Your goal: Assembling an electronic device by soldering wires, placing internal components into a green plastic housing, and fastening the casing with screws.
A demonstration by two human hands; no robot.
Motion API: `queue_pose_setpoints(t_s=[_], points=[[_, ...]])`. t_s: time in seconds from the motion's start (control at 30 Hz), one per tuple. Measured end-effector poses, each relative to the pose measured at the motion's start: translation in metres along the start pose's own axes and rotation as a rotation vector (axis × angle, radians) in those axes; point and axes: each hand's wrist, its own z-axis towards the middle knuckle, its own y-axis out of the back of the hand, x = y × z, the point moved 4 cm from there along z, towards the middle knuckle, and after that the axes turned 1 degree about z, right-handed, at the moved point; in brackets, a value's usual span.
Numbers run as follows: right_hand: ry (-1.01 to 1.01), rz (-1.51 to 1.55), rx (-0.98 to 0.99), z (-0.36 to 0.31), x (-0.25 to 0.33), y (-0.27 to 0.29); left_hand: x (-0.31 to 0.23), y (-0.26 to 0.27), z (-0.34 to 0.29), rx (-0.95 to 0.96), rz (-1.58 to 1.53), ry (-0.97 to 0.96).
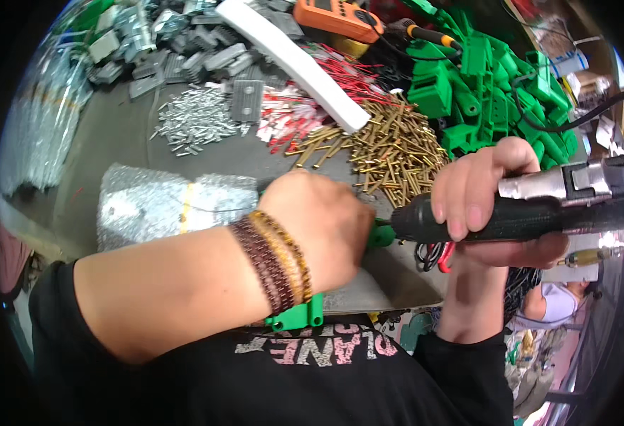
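Observation:
My right hand (479, 188) is wrapped round a black and silver power screwdriver (525, 216), held level with its nose pointing left. The tool's nose comes right up to a green plastic part (381, 235). My left hand (319, 224), with beaded bracelets on its wrist, is closed over that part and covers most of it. More green plastic (299, 317) shows below the left wrist; whether it is the same piece I cannot tell. Beside the left forearm lies a bubble-wrap bundle (145, 206) with a yellow band.
Long brass-coloured screws (397, 153) are heaped beyond my hands, beside small silver screws (194, 119), red wires (340, 74) and grey metal blocks (246, 101). Green plastic housings (486, 85) pile up at the far right. A white plastic strip (297, 64) and an orange meter (339, 18) lie at the back.

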Motion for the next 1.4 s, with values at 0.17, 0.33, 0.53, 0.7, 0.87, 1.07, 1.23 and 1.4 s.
queue_pose_setpoints(t_s=[0.17, 0.33, 0.53, 0.7, 0.87, 1.07, 1.23, 1.4], points=[[0.068, 0.315, 0.710, 0.027, 0.070, -0.042, 0.009, 0.010, 0.001, -0.129, -0.061, 0.030], [0.006, 0.200, 0.492, 0.000, 0.055, -0.091, 0.007, 0.007, -0.001, -0.099, -0.072, 0.025], [-0.107, 0.288, 0.650, 0.013, 0.011, -0.085, 0.009, 0.007, -0.001, -0.116, -0.073, 0.030], [-0.117, 0.406, 0.522, 0.007, 0.002, -0.083, 0.010, 0.009, -0.003, -0.078, -0.090, 0.050], [-0.096, 0.368, 0.611, 0.009, 0.004, -0.088, 0.005, 0.014, -0.006, -0.147, -0.061, 0.022], [-0.184, 0.437, 0.851, 0.014, 0.024, -0.090, 0.003, 0.010, -0.007, -0.166, -0.017, 0.005], [-0.098, 0.349, 0.690, 0.022, 0.045, -0.110, 0.006, 0.006, -0.007, -0.187, 0.036, -0.007], [-0.112, 0.308, 0.631, 0.019, 0.009, -0.121, -0.001, 0.010, -0.005, -0.157, 0.057, -0.039]])
